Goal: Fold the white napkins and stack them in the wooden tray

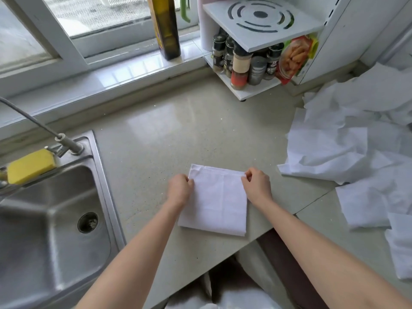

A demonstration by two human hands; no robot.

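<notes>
A white napkin, folded into a rectangle, lies flat on the beige counter near its front edge. My left hand pinches the napkin's left edge close to the far corner. My right hand pinches the far right corner. A loose pile of unfolded white napkins covers the counter to the right. No wooden tray shows in the head view.
A steel sink with a yellow sponge and a tap sits at the left. A white spice rack with several jars stands at the back. A dark oil bottle is on the window sill.
</notes>
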